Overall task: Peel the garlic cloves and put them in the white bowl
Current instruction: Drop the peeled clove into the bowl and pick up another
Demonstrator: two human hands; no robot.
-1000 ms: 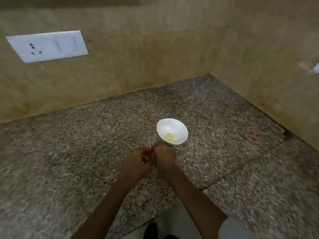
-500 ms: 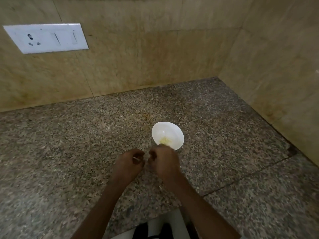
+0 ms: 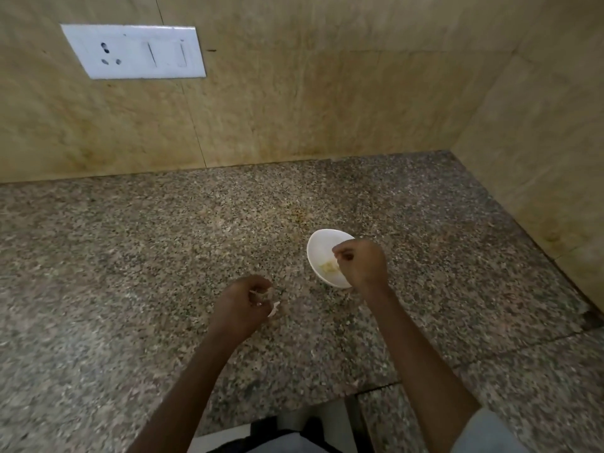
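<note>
The white bowl [image 3: 318, 248] stands on the speckled granite counter [image 3: 130, 256], with pale peeled garlic [image 3: 328, 267] at its bottom. My right hand [image 3: 361, 263] hovers over the bowl's right half, its fingers curled and fingertips drawn together. No clove shows between them. My left hand [image 3: 242, 304] is lower and to the left of the bowl, just above the counter. Its curled fingers hold thin white garlic skin [image 3: 274, 309], which sticks out at the fingertips.
Beige tiled walls close the counter at the back and right, meeting in a corner. A white switch and socket plate [image 3: 134, 52] is on the back wall. The counter's front edge [image 3: 294, 407] runs just below my forearms, with a seam at the right.
My hands, together just before the bowl a second ago, have parted. The right hand moved up over the bowl; the left stayed back with the skin. The view tilted up.
</note>
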